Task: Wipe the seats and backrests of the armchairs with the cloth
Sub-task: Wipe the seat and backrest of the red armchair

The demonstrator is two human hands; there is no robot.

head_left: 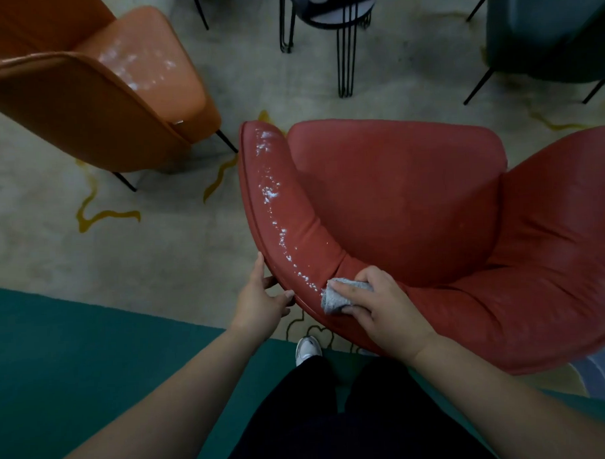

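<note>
A red armchair (413, 205) stands right in front of me, seen from behind its backrest. White specks run along its left arm and rim. My right hand (379, 309) presses a crumpled grey cloth (332, 297) against the backrest rim at the near end of the speckled strip. My left hand (259, 299) rests on the outer edge of the rim just left of the cloth, fingers spread. An orange armchair (117, 84) stands at the upper left with white specks on its seat.
A dark teal armchair (544, 32) stands at the upper right. A small round table (335, 18) on thin black wire legs is at top centre. Beige patterned carpet meets a teal strip under me. My white shoe (307, 349) shows below the red chair.
</note>
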